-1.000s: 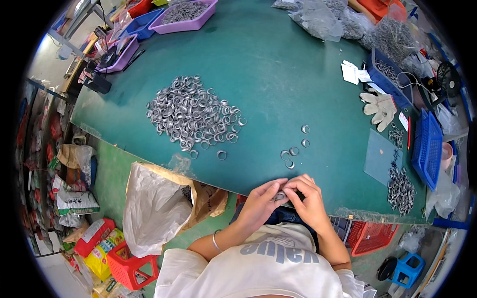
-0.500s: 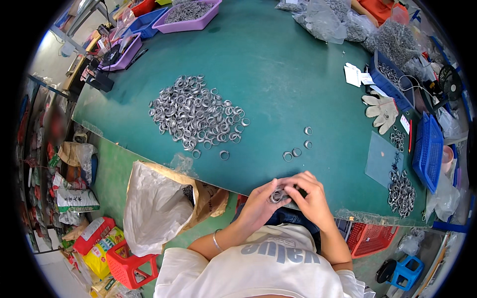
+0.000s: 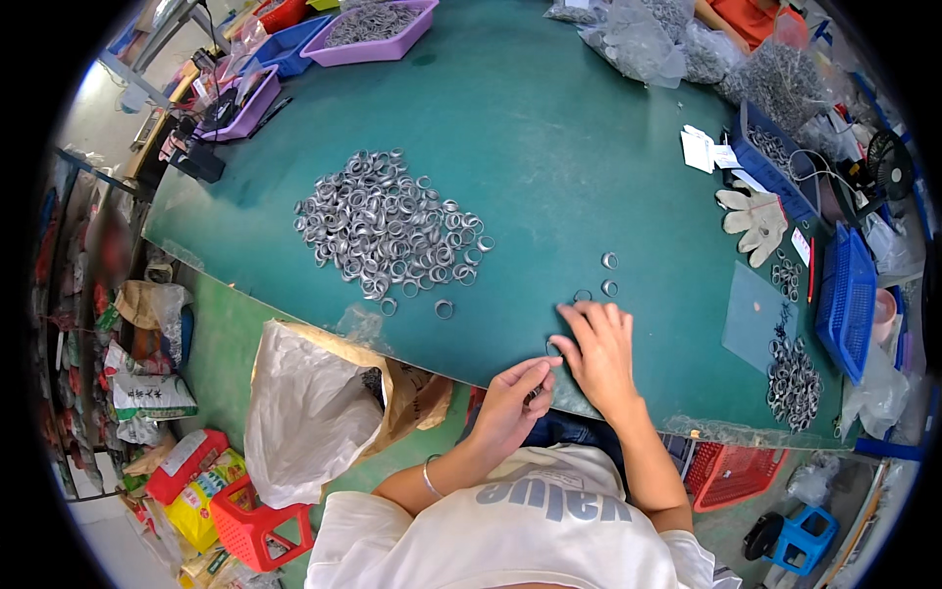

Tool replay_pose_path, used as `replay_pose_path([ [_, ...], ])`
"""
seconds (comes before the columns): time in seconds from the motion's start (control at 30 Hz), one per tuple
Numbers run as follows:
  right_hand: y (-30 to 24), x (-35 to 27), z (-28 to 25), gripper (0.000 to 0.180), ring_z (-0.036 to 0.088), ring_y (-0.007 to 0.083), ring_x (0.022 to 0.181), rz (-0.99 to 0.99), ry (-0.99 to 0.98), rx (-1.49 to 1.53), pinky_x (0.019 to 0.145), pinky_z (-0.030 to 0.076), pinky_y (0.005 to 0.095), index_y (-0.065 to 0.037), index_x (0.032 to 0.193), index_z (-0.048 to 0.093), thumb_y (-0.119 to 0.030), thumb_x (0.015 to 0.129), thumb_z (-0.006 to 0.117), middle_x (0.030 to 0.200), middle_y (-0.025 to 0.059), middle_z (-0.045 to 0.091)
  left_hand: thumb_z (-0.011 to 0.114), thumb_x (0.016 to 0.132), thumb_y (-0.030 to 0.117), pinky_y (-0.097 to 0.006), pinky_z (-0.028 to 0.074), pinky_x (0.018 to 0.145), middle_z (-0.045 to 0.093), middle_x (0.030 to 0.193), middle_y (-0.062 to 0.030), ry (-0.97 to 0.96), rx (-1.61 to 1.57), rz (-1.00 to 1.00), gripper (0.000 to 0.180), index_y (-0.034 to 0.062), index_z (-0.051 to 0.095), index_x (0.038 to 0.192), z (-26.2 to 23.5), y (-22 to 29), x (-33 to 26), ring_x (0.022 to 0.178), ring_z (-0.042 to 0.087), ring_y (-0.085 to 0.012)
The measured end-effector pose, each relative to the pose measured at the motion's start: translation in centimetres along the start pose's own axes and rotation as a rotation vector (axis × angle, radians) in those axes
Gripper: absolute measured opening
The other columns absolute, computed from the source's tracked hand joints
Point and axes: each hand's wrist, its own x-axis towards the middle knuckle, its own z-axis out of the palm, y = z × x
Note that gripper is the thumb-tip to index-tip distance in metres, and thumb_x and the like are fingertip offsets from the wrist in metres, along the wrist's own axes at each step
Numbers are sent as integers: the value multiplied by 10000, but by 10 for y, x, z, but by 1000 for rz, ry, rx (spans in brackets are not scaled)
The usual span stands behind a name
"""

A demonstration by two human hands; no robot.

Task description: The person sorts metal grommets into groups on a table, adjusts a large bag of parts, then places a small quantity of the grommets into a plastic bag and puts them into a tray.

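Observation:
My left hand (image 3: 514, 401) is closed at the table's near edge, with grey metal rings in its curled fingers. Another thin ring (image 3: 551, 348) stands at its fingertips, beside my right thumb. My right hand (image 3: 601, 355) is low over the green table, fingers spread and reaching forward. Just beyond its index fingertip lies a loose ring (image 3: 583, 294), partly covered. Two more rings, a nearer one (image 3: 609, 289) and a farther one (image 3: 609, 260), lie ahead of that hand. A large pile of rings (image 3: 388, 226) sits to the left.
An open paper sack (image 3: 314, 412) stands against the near left edge. At right are a small ring heap (image 3: 793, 383), a white glove (image 3: 754, 224) and a blue basket (image 3: 846, 304). Purple trays (image 3: 368, 49) stand far left; bagged parts (image 3: 633, 44) lie far right, near another person's orange sleeve.
My hands have parted; the right moved forward over the loose rings, while the left moved slightly left and down. One loose ring seen before is now out of sight near my right fingers.

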Motion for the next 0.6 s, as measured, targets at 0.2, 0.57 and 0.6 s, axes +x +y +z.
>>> replay_pose_path([
  [0.2, 3, -12, 8, 177, 503, 245, 852, 84, -80, 107, 724, 354, 360, -55, 880, 624, -119, 728, 687, 894, 52, 564, 519, 926, 128, -172, 293, 461, 516, 783, -21, 25, -57, 66, 225, -19, 567, 1090, -6, -4, 0, 569, 393, -52],
  [0.57, 5, 3, -6, 95, 529, 296, 769, 260, 199, 330, 698, 415, 369, -6, 836, 624, -45, 755, 655, 831, 121, 605, 543, 924, 187, -191, 378, 509, 587, 847, -53, -180, 78, -107, 230, -4, 588, 1044, -1, 6, 8, 677, 516, -81],
  [0.6, 8, 9, -4, 110, 528, 298, 779, 219, 177, 188, 707, 407, 371, -6, 844, 621, -49, 751, 660, 836, 120, 598, 543, 924, 187, -191, 378, 509, 587, 847, -53, -181, 79, -109, 230, -4, 588, 1044, -4, 3, 10, 677, 516, -81],
])
